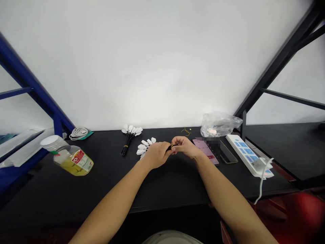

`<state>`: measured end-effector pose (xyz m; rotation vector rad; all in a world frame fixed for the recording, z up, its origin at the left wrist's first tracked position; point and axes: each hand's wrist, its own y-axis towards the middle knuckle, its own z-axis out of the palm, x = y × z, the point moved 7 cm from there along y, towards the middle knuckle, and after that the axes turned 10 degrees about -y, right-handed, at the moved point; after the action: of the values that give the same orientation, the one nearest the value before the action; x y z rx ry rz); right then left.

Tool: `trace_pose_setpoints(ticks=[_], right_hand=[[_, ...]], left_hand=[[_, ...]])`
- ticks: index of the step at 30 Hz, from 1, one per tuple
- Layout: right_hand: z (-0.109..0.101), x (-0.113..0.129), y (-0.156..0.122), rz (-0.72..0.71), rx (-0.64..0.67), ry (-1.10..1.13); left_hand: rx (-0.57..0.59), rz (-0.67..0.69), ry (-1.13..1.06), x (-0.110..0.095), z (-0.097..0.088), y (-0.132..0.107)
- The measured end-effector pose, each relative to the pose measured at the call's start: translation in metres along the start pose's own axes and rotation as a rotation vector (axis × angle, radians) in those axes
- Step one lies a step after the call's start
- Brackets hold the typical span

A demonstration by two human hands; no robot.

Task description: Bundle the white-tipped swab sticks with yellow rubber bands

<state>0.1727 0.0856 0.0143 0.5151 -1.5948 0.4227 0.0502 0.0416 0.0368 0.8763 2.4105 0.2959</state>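
Both hands, left point(156, 154) and right point(185, 146), pinch one small black bundle point(173, 146) between them over the table point(76, 196)

Matt black table point(63, 189) — crinkly clear plastic bag point(219, 123), glossy phone point(228, 154).

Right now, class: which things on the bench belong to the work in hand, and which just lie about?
In hand: left hand, right hand, white-tipped cable bundle, tied bundle, probably the yellow tie.
Lying about: jar, phone, power strip, plastic bag.

two white-tipped cable bundles point(130, 137), two phones point(207, 150), one jar point(72, 159), one power strip point(245, 154), one plastic bag point(219, 123), one cord coil point(78, 133).
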Motion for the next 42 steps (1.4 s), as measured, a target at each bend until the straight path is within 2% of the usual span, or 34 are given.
trace_pose_setpoints(ticks=[4, 10, 14, 16, 19, 22, 26, 29, 34, 38, 42], right_hand=[[0.006, -0.009, 0.001, 0.026, 0.053, 0.075], [0.007, -0.007, 0.000, 0.007, 0.051, 0.097], [-0.013, 0.011, -0.004, -0.101, -0.080, 0.003], [-0.026, 0.016, -0.007, -0.083, -0.209, -0.229], [-0.040, 0.018, -0.009, 0.013, -0.355, -0.806], [-0.044, 0.010, -0.007, 0.113, -0.322, -1.168], [-0.051, -0.004, -0.007, 0.229, -0.251, -1.342], [-0.057, -0.007, -0.008, 0.268, -0.239, -1.398], [-0.064, -0.009, -0.010, 0.301, -0.250, -1.371], [-0.070, -0.008, -0.014, 0.368, -0.300, -1.337], [-0.063, 0.003, -0.013, 0.293, -0.311, -1.224]], left_hand=[[0.014, -0.020, 0.032, 0.005, 0.001, -0.001], [-0.064, -0.053, 0.037, 0.016, -0.004, -0.001], [-0.173, -0.081, 0.006, 0.024, -0.011, -0.003], [-0.219, -0.083, -0.006, 0.027, -0.014, -0.004], [-0.269, -0.076, -0.007, 0.029, -0.015, -0.005], [-0.310, -0.081, -0.004, 0.030, -0.016, -0.006], [-0.389, -0.114, 0.007, 0.033, -0.021, -0.008], [-0.426, -0.117, 0.000, 0.033, -0.025, -0.009], [-0.477, -0.088, -0.024, 0.033, -0.031, -0.011], [-0.578, -0.025, -0.045, 0.032, -0.036, -0.014], [-0.668, 0.044, -0.059, 0.031, -0.041, -0.019]])
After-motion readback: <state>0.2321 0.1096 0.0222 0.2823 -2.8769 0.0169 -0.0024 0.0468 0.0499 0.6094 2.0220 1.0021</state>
